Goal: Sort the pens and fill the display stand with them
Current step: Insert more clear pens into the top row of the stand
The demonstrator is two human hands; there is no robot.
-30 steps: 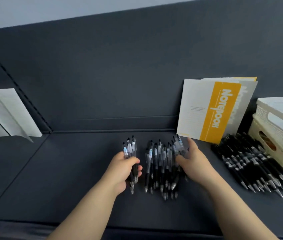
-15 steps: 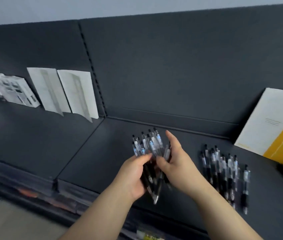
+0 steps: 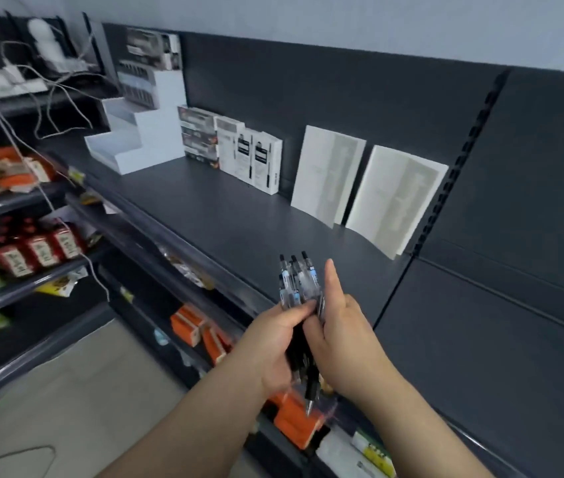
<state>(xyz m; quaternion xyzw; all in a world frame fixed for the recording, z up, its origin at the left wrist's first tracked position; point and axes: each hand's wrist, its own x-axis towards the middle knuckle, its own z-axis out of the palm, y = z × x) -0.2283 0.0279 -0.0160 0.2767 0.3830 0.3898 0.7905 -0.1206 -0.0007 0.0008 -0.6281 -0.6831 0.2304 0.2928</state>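
- Pens: a tight bundle of slim click pens with clear plastic barrels, black tops and black rubbery grips, held upright in the air in front of the shelf edge. The tops fan out slightly above the hands, and one metal tip pokes out below.
- Left hand: its fingers are curled round the lower half of the bundle, and the thumb lies across the barrels.
- Right hand: it clasps the bundle from the other side with the thumb pressed on the pens. The index finger points straight up beside the tops.
- Display stand: a white stepped stand with boxy tiers, like a small staircase. It sits at the far left end of the shelf, well apart from the pens.
- Shelf: a flat, matte dark grey board with a matching back panel.
- Boxes: small upright cartons, white and dark, just beside the stand.
- Booklets: two pale, thin booklets leaning on the back panel.
- Packets: orange packs on the lower shelves, blurred.
- Cables: thin pale cords tangled at the upper left.
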